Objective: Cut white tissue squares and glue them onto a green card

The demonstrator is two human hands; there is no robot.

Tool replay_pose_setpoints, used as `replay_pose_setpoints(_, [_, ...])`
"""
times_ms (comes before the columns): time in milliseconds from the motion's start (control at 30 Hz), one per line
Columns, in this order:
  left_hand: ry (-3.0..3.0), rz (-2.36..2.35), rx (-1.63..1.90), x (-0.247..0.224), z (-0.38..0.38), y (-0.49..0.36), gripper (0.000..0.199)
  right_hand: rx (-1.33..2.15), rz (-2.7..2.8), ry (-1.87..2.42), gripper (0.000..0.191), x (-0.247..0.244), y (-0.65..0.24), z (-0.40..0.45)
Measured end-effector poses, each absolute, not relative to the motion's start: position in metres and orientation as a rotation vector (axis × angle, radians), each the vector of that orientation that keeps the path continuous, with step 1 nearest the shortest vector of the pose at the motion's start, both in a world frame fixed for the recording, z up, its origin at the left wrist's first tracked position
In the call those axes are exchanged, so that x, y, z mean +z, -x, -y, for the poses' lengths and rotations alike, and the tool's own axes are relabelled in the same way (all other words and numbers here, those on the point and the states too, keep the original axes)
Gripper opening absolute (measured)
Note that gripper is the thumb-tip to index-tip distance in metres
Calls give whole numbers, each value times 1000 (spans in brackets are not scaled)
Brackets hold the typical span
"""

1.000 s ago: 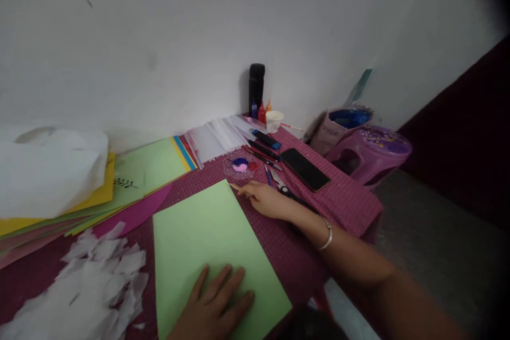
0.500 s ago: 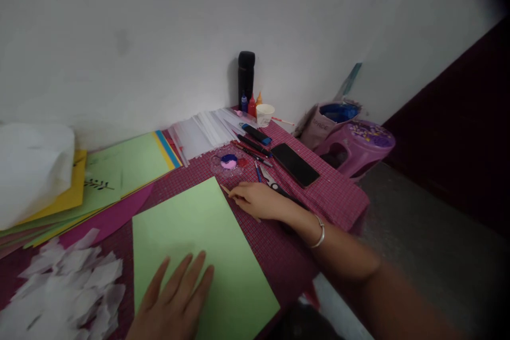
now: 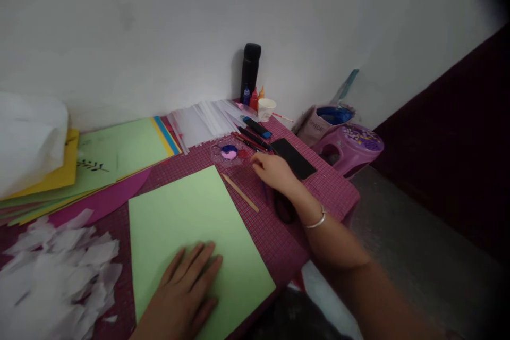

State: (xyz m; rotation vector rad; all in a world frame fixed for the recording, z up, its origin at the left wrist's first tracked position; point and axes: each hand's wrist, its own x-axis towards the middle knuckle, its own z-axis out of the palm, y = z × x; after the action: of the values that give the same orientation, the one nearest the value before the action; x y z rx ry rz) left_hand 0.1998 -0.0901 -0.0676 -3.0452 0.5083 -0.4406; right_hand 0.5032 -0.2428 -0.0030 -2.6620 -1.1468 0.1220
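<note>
My left hand (image 3: 185,287) lies open, palm down with fingers stretched, on a pale green sheet of paper (image 3: 179,212). To the right of the sheet, my right hand (image 3: 274,171) is low over the table, its fingers curled together and pointing down; whatever is between them is hidden. Under and beside that hand are a thin blue stick (image 3: 264,191) and the dark handle of a pair of scissors (image 3: 284,208). A wooden stick (image 3: 240,192) rests on the cloth between the sheet and my right hand. Just beyond sits a clear palette (image 3: 229,152) with blue, pink and red paint.
Torn white paper (image 3: 64,276) is heaped at left, near coloured sheets (image 3: 119,149). Toward the wall are plastic strips (image 3: 203,122), pens (image 3: 255,138), paint bottles (image 3: 254,99), a paper cup (image 3: 266,110) and a black flask (image 3: 250,71). A phone (image 3: 294,158) and purple stool (image 3: 354,143) are at right.
My right hand has let go of the wooden stick, leaving it on the cloth, and moved right toward the pens and scissors. My left hand stays on the green sheet, its thumb now visible.
</note>
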Motion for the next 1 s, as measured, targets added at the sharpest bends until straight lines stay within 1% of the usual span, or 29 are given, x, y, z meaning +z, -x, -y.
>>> replay_pose_setpoints(167, [3190,-416,-397,-66,93,-195,46,134,1055,2843,25,-9,-507,242])
replay_pose_setpoints(433, [3275,-392,-362,-67,92,-194,45,172,1107,2946,34,-11,-492,235])
replay_pose_setpoints(633, [3260,-414,-377,-67,91,-196,45,168,1106,2941,30,-8,-486,238])
replay_pose_setpoints(833, [3305,-404,-325,-63,90,-197,41,229,1005,2857,32,-12,-477,237])
replay_pose_setpoints(900, [3329,-396,-302,-62,91,-197,40,259,959,2795,28,-13,-477,237])
replay_pose_setpoints(1000, [3354,-378,-257,-60,92,-198,42,302,886,2649,13,-10,-480,239])
